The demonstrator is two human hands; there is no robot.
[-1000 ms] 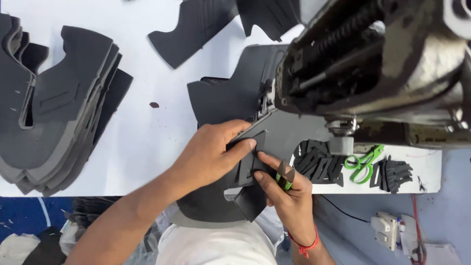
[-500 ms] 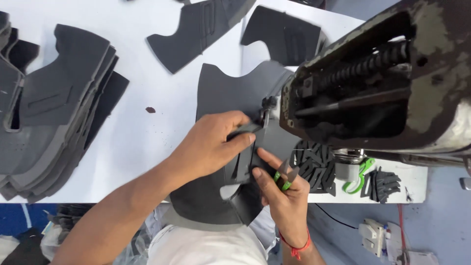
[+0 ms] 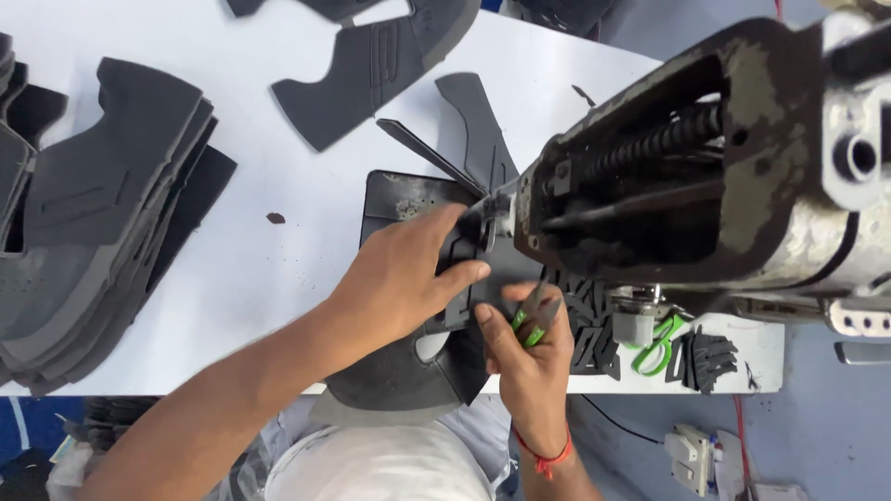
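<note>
White tabletop (image 3: 306, 278) is strewn with cut pieces. A dark grey shoe-upper panel (image 3: 399, 380) is pressed flat by the left hand (image 3: 408, 278), fingers spread, beside the worn sewing-machine head (image 3: 668, 176); green-handled snips (image 3: 531, 320) are gripped in the closed right hand (image 3: 529, 357). Fingertips could be caught, being so near the needle.

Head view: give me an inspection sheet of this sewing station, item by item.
Surface: white table, one small dark speck on it.
Job's things: dark cut piece lies flat under the head of the sewing machine; a green-handled tool is in the right hand.
Clutter: stack of dark cut pieces at left, loose dark pieces at the top, small dark cutouts and green scissors at right.
Grip: left hand presses flat on the piece; right hand pinches its edge and holds the tool.
Cables: black cable and red cable below the table edge.
Surroundings: white power socket on a blue floor.
</note>
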